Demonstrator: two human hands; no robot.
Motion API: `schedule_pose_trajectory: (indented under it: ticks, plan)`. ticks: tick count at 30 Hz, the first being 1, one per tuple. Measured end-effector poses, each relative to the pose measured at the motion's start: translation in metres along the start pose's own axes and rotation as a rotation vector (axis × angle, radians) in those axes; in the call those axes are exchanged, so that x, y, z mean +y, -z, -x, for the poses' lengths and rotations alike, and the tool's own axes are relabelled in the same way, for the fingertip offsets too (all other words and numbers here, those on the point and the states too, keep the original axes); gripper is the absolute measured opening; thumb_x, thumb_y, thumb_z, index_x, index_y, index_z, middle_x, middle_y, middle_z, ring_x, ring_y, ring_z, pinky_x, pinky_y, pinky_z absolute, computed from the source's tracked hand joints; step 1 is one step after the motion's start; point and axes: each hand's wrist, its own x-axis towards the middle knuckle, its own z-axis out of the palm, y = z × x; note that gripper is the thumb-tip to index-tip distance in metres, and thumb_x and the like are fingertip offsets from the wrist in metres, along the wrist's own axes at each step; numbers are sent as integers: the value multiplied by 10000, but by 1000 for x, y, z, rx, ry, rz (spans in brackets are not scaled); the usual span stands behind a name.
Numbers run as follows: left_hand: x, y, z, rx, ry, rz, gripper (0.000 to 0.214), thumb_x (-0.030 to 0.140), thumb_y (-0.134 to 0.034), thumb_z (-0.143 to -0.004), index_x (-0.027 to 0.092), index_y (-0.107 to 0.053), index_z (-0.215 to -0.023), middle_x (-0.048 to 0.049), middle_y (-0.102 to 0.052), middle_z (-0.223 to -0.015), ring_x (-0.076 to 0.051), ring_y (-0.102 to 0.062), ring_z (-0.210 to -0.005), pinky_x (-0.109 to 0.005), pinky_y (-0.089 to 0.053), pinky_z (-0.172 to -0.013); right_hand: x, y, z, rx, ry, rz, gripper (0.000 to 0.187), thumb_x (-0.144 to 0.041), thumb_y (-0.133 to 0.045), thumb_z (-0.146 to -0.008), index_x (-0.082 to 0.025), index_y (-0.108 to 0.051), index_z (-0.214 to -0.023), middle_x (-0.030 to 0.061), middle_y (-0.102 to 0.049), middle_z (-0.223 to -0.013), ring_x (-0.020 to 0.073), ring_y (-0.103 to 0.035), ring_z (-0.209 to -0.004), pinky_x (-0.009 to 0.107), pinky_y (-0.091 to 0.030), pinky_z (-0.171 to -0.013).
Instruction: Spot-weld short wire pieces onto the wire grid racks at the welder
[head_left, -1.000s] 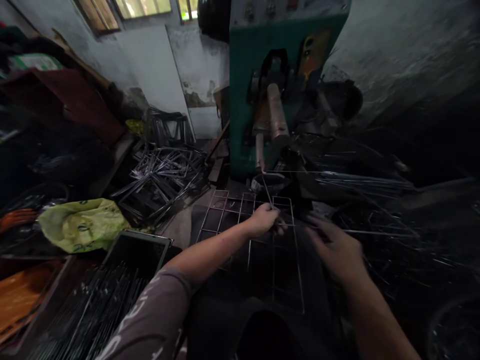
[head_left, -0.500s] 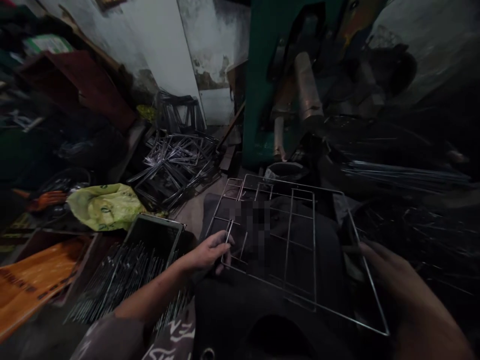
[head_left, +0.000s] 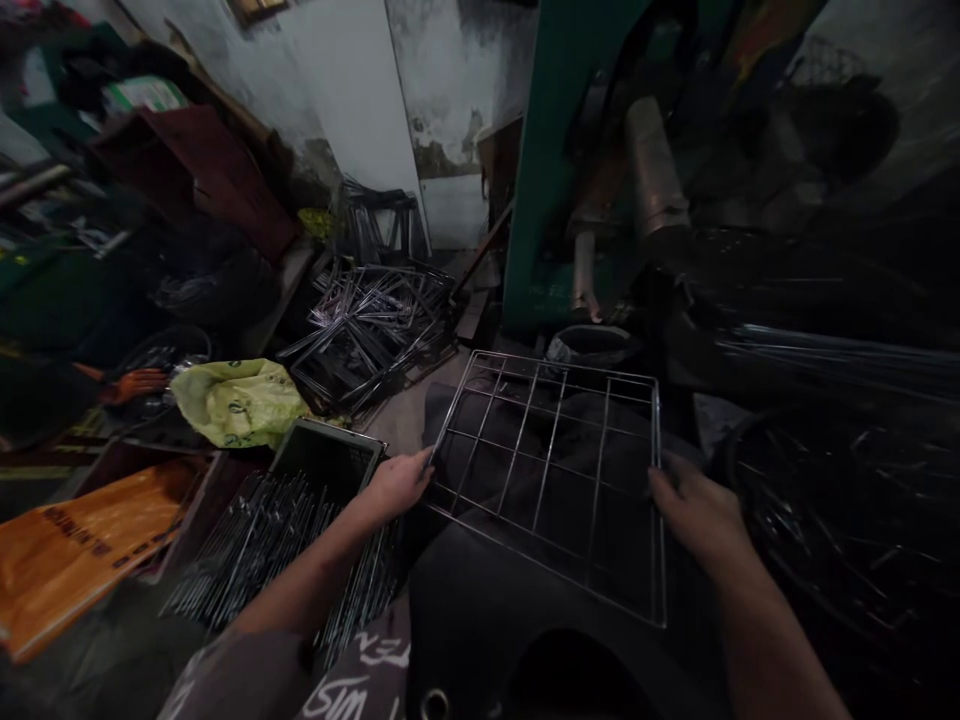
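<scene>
A rectangular wire rack [head_left: 550,455] lies tilted above my lap, with thin crossing bars inside its frame. Doubled wires show along its far and right edges; whether these are two stacked racks I cannot tell. My left hand [head_left: 401,482] is closed on the rack's left side, thumb on top. On the opposite side my right hand [head_left: 697,512] grips the right edge, its fingers partly hidden in shadow. Dark cloth [head_left: 487,580] covers my lap under the rack.
Wire frames [head_left: 367,315] are piled on the floor ahead. To the left are a crate [head_left: 360,450], metal rods [head_left: 255,550], a yellow sack [head_left: 240,400] and an orange sack [head_left: 105,540]. Another person's orange-gloved hand [head_left: 139,385] is beyond. A green machine [head_left: 536,220] stands ahead; a dark tub [head_left: 739,450] is at right.
My right hand has moved left and now grips the rack's right edge. The offset wire outlines have come together into a near-matching rectangle. The view has shifted slightly left.
</scene>
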Motion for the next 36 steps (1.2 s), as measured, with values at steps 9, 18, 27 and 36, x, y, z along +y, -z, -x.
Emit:
schedule_pose_trajectory:
  ticks: [9,18,27,36]
  plan:
    - [-3,-3,-13,-23,-30,-207,433,309,-378,-912,141,-504,-1291,-171,-692,-936,-266,-667,-879,-350,-480,-760,-23,13,4,-239,-104,187,493,-386,-329,-902,-124,-510,-1278,145,-684,-919,290,-659,-822,376,-489,-713]
    - [-4,3,-51,194,-67,-55,448,389,-419,-902,212,-510,-1303,-123,-665,-1076,-231,-632,-962,-301,-451,-831,-17,30,-13,-220,-172,105,505,-491,-434,-865,-143,-543,-1214,163,-668,-961,319,-635,-889,400,-471,-746]
    - [-2,-17,-61,152,-39,-109,473,361,-331,-944,200,-428,-1378,-114,-638,-1056,-202,-631,-928,-283,-458,-811,6,11,-80,-215,-257,-654,372,-460,-573,-710,-150,-692,-878,77,-695,-856,251,-630,-849,352,-480,-782]
    - [-9,-5,-72,225,-87,210,450,371,-440,-903,194,-526,-1308,-113,-605,-1125,-203,-589,-1033,-320,-436,-933,16,-8,-76,-76,-218,-687,430,-515,-605,-596,-151,-676,-814,81,-673,-782,266,-617,-818,374,-479,-740]
